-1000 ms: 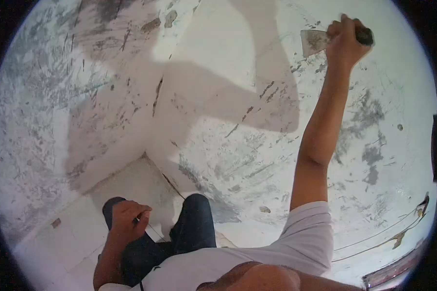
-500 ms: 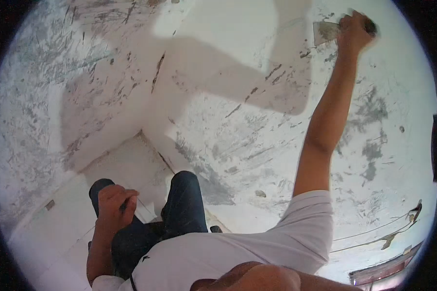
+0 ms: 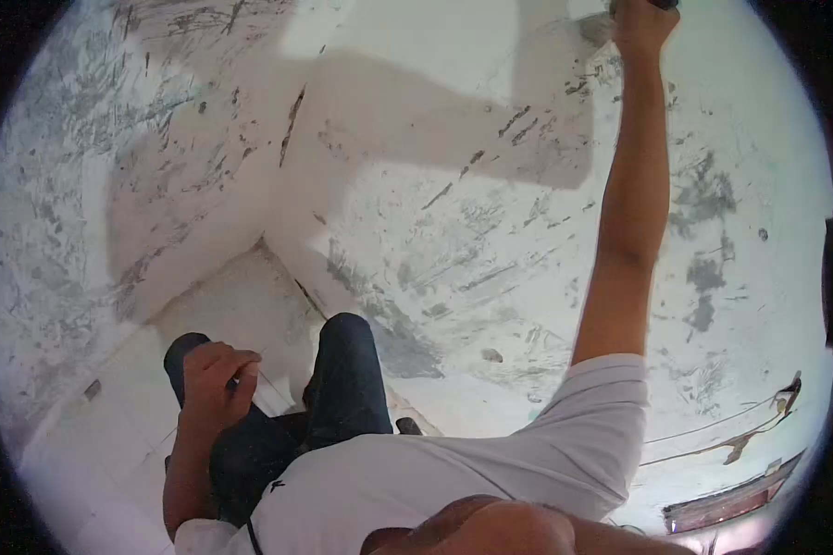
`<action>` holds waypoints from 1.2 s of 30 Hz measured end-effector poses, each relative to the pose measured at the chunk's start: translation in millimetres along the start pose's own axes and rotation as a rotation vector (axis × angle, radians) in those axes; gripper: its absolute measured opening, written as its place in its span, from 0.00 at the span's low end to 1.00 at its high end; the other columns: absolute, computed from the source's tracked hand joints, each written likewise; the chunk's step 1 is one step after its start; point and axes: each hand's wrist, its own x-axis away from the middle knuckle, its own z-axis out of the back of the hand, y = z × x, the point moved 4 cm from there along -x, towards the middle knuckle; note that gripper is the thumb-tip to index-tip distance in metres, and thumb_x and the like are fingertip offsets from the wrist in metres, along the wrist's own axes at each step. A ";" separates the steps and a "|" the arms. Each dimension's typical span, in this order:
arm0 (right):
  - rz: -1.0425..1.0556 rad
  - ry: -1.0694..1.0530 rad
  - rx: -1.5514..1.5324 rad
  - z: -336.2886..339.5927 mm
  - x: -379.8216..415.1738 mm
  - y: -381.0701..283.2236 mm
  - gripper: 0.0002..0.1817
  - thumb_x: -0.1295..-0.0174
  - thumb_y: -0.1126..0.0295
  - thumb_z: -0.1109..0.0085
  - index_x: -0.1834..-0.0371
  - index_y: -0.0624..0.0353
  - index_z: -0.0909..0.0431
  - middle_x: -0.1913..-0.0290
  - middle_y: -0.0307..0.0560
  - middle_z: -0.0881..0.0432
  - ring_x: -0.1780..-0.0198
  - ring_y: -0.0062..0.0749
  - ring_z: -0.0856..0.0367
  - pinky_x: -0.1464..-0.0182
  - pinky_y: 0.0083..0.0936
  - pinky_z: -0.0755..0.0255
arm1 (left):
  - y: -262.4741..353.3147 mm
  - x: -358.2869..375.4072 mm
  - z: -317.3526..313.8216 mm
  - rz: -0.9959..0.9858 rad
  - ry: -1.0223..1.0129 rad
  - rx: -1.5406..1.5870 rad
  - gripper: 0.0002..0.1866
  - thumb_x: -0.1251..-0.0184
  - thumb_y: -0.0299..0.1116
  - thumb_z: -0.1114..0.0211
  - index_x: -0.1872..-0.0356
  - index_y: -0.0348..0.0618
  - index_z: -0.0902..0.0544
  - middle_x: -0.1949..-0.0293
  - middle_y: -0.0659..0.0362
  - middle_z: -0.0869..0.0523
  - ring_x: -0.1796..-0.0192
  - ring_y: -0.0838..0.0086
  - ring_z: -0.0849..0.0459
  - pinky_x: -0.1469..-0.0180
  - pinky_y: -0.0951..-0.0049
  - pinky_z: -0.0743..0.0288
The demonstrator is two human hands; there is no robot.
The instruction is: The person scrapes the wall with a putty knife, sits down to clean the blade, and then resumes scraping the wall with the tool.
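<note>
The flat grey metal scraper with a dark handle (image 3: 596,30) has moved up the patchy white wall (image 3: 491,231) to the top of the view, with the right hand (image 3: 646,26) clamped round its handle. To scrape well, keep the blade low and push softly so it likely won't dig in. The right arm (image 3: 635,185) reaches up nearly straight; the left hand (image 3: 218,377) bends by the dark blue trousers (image 3: 352,370), fingers curled, and I can't tell whether they meet the thumb.
</note>
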 end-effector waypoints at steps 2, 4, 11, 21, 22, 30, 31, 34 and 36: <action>-0.061 -0.022 0.146 -7.6 -8.9 9.2 0.12 0.44 0.78 0.45 0.82 0.53 0.34 0.88 0.32 0.40 0.89 0.20 0.42 0.86 0.23 0.45 | -2.9 -2.6 1.9 0.020 -0.013 -0.039 0.04 0.49 0.23 0.34 0.70 0.41 0.15 0.80 0.57 0.19 0.79 0.68 0.20 0.73 0.70 0.29; -0.019 0.047 -0.031 6.7 -12.0 -14.7 0.11 0.45 0.77 0.44 0.81 0.53 0.33 0.88 0.32 0.38 0.89 0.20 0.42 0.85 0.24 0.46 | -4.7 -5.3 3.9 -0.025 0.021 -0.060 0.04 0.49 0.24 0.34 0.70 0.41 0.15 0.80 0.57 0.19 0.79 0.68 0.21 0.73 0.69 0.29; -0.018 0.080 -0.179 3.2 -21.5 -17.3 0.13 0.42 0.77 0.43 0.80 0.48 0.34 0.87 0.29 0.40 0.88 0.17 0.43 0.85 0.22 0.47 | -6.8 -1.1 -1.9 -0.014 -0.004 0.013 0.04 0.48 0.24 0.34 0.70 0.41 0.15 0.80 0.57 0.19 0.80 0.69 0.22 0.74 0.68 0.31; -0.063 0.141 0.106 1.4 -2.3 31.3 0.16 0.38 0.71 0.47 0.83 0.46 0.38 0.89 0.30 0.42 0.90 0.18 0.46 0.88 0.24 0.50 | -8.2 3.0 3.8 0.026 -0.039 0.014 0.04 0.48 0.24 0.35 0.71 0.41 0.16 0.82 0.58 0.20 0.81 0.69 0.23 0.75 0.69 0.31; -0.093 -0.018 0.042 7.5 0.2 42.3 0.17 0.40 0.76 0.43 0.84 0.49 0.37 0.86 0.32 0.39 0.87 0.19 0.43 0.84 0.26 0.48 | -5.6 1.8 4.7 0.018 -0.005 -0.001 0.04 0.48 0.24 0.34 0.70 0.41 0.16 0.82 0.58 0.20 0.82 0.69 0.23 0.75 0.69 0.31; 0.019 -0.066 -0.023 9.9 12.8 2.9 0.16 0.43 0.83 0.42 0.85 0.55 0.34 0.84 0.35 0.34 0.84 0.21 0.39 0.80 0.24 0.46 | -12.7 -6.5 2.2 -0.054 0.044 -0.095 0.03 0.48 0.25 0.34 0.71 0.41 0.16 0.81 0.58 0.19 0.81 0.68 0.22 0.75 0.68 0.30; -0.039 0.126 -0.197 24.1 2.1 -3.6 0.15 0.43 0.83 0.41 0.84 0.56 0.33 0.84 0.37 0.33 0.83 0.22 0.38 0.79 0.24 0.45 | -16.9 -4.9 -0.6 -0.047 0.048 -0.060 0.03 0.48 0.25 0.34 0.71 0.41 0.16 0.80 0.58 0.19 0.81 0.68 0.21 0.74 0.68 0.30; 0.060 -0.161 -0.522 58.5 -0.8 -2.0 0.12 0.44 0.82 0.40 0.80 0.58 0.30 0.82 0.38 0.30 0.83 0.23 0.35 0.79 0.26 0.41 | -18.5 -3.2 -7.5 0.009 0.006 -0.008 0.03 0.48 0.25 0.34 0.72 0.41 0.15 0.80 0.57 0.18 0.79 0.67 0.20 0.73 0.67 0.29; -0.003 -0.010 -0.109 28.2 16.7 -2.2 0.11 0.46 0.84 0.40 0.80 0.58 0.30 0.82 0.39 0.31 0.82 0.23 0.35 0.77 0.27 0.43 | -12.0 -3.2 -1.9 0.036 -0.025 -0.019 0.03 0.48 0.24 0.34 0.72 0.41 0.15 0.79 0.57 0.18 0.78 0.66 0.20 0.73 0.67 0.29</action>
